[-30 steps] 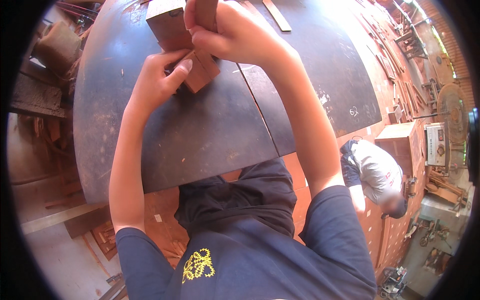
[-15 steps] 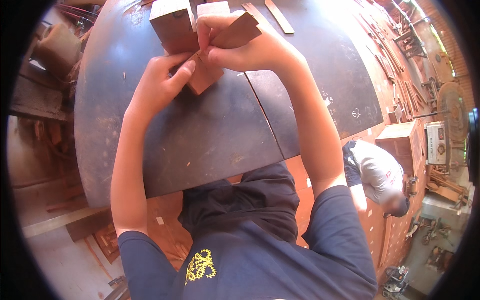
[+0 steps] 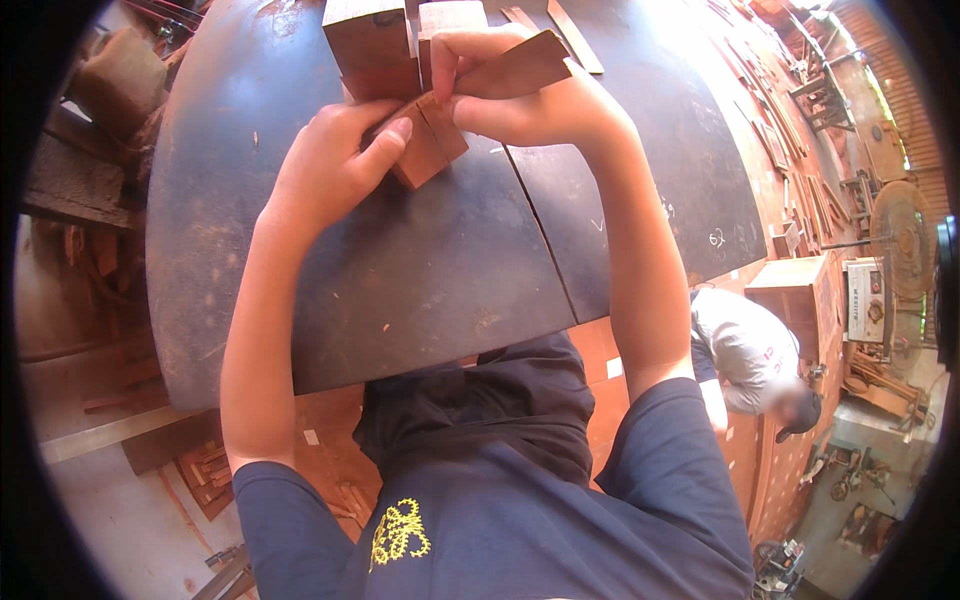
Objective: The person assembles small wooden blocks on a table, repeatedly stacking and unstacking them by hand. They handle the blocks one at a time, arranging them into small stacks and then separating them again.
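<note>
Near the far side of the dark table, my left hand [image 3: 340, 155] is closed on a reddish-brown wooden piece [image 3: 428, 148], its thumb along one side. A thin seam runs down that piece. My right hand [image 3: 525, 100] pinches at the piece's upper edge with thumb and forefinger; whatever small thing lies between those fingertips is hidden. Across the right palm rests a flat brown strip [image 3: 515, 68], which looks like thin wood. Just beyond my left hand stands a thick wooden block [image 3: 370, 45], and a paler block [image 3: 450, 17] is beside it, partly behind my right hand.
The dark table [image 3: 400, 270] has a straight gap across its top. Loose wooden strips [image 3: 575, 37] lie on its far part. On the floor at right, a person in a light shirt [image 3: 745, 345] bends over near a wooden box [image 3: 795, 290]. Scrap wood and machines stand around.
Both hands and the wooden piece appear slightly farther right in the picture, as do the blocks, so the view has shifted. The grips look much the same.
</note>
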`<move>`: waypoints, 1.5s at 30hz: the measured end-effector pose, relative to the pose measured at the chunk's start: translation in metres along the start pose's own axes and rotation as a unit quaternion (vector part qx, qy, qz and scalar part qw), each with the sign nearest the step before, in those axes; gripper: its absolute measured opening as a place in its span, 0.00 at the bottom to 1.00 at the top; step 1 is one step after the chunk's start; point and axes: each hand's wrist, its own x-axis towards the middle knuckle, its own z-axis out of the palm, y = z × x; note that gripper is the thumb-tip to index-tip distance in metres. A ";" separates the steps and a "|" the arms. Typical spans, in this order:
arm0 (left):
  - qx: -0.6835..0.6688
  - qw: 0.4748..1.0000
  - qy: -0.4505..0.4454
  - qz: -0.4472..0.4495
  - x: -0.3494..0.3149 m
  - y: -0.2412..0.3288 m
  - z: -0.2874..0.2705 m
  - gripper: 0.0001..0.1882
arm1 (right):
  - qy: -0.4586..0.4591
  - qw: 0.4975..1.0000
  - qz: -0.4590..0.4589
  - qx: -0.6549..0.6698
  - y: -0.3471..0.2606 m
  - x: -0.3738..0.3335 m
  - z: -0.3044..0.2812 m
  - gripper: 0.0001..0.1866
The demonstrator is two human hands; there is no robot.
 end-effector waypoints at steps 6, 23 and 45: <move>0.006 1.000 0.012 0.002 0.001 -0.003 0.001 0.22 | 0.029 0.999 -0.037 -0.001 0.009 0.000 0.002 0.06; 0.083 0.996 0.013 -0.037 0.001 0.006 -0.007 0.27 | 0.097 0.994 0.044 -0.020 -0.005 -0.002 0.001 0.12; 0.062 0.993 -0.035 -0.089 -0.001 0.006 -0.016 0.26 | 0.064 0.987 0.131 0.071 -0.009 0.003 -0.002 0.09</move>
